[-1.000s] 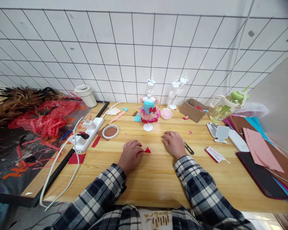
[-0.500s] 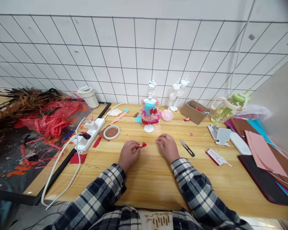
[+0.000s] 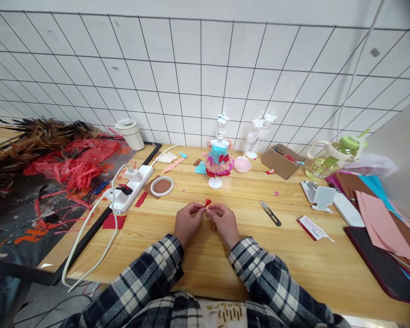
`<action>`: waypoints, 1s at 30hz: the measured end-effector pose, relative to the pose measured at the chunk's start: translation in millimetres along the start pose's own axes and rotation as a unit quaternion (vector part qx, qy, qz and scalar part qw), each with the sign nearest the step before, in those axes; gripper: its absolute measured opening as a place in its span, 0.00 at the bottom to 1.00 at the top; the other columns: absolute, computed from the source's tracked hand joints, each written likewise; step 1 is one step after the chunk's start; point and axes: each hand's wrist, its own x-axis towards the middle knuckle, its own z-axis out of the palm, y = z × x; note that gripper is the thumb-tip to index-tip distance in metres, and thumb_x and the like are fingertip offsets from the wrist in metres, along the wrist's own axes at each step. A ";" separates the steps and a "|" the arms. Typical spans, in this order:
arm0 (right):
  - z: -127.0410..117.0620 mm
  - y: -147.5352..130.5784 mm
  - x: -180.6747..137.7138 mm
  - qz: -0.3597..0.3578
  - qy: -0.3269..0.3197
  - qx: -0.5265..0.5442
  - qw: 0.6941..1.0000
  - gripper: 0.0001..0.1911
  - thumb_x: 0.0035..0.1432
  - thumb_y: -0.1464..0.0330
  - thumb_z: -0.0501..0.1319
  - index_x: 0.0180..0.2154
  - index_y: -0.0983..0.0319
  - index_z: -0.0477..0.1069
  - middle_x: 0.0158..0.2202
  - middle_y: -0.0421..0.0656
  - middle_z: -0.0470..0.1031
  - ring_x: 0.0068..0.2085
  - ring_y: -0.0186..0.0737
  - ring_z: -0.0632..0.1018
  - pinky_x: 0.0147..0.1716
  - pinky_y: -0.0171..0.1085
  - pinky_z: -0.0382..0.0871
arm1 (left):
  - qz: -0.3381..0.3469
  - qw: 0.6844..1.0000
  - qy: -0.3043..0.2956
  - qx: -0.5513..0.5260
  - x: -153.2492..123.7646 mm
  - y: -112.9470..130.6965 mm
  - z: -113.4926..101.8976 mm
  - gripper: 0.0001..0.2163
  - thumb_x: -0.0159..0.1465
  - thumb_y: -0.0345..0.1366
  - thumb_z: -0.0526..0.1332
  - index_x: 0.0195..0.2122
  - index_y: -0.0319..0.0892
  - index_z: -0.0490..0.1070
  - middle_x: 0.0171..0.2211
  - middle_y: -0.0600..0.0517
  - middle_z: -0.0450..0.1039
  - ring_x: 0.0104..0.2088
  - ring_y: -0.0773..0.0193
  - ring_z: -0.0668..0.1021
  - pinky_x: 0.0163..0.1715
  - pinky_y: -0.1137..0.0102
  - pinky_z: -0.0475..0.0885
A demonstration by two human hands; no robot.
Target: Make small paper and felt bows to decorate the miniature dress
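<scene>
My left hand (image 3: 187,222) and my right hand (image 3: 224,220) meet at the middle of the wooden table (image 3: 225,269), both pinching a small red bow-shaped piece (image 3: 207,202) between their fingertips, just above the tabletop. Behind them stands a small doll mannequin (image 3: 217,157) in a blue and pink dress with a red bow. Black thread snips (image 3: 270,212) lie on the table to the right of my right hand.
A white power strip (image 3: 131,188) with cords lies at the left beside a round mirror (image 3: 161,186) and red scraps (image 3: 113,221). Red plastic and feathers (image 3: 64,157) pile far left. A cardboard box (image 3: 281,161), a green-lidded bottle (image 3: 331,157), a phone stand (image 3: 323,199) and coloured sheets (image 3: 379,218) sit right.
My right hand has left the table near the snips and moved left to join my left hand on the red piece, which has been lifted off the tabletop.
</scene>
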 end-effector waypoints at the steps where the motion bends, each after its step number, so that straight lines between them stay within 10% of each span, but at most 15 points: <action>1: 1.6 0.7 -0.5 0.004 0.004 -0.001 1.000 0.16 0.43 0.58 0.68 0.31 0.62 0.71 0.22 0.37 0.74 0.16 0.29 0.64 0.13 0.30 0.57 | 0.007 1.000 0.000 0.005 -0.2 0.2 0.2 0.06 0.58 0.38 0.62 0.31 0.42 0.75 0.29 0.51 0.80 0.31 0.61 0.80 0.34 0.67 0.76; 13: 4.0 3.5 1.8 -0.049 0.019 -0.047 0.998 0.12 0.48 0.60 0.65 0.31 0.62 0.75 0.31 0.43 0.80 0.33 0.40 0.79 0.35 0.38 0.73 | 0.048 0.998 -0.013 0.027 -3.2 2.8 -1.2 0.06 0.60 0.37 0.61 0.33 0.43 0.76 0.31 0.52 0.80 0.32 0.62 0.80 0.36 0.68 0.75; 30: 1.2 2.7 -3.4 -0.047 -0.019 -0.047 0.998 0.13 0.49 0.59 0.64 0.33 0.61 0.73 0.31 0.42 0.78 0.27 0.37 0.75 0.22 0.34 0.66 | 0.015 0.993 -0.087 -0.075 3.5 -2.5 -7.1 0.09 0.61 0.41 0.60 0.31 0.41 0.74 0.30 0.51 0.78 0.32 0.63 0.78 0.36 0.69 0.73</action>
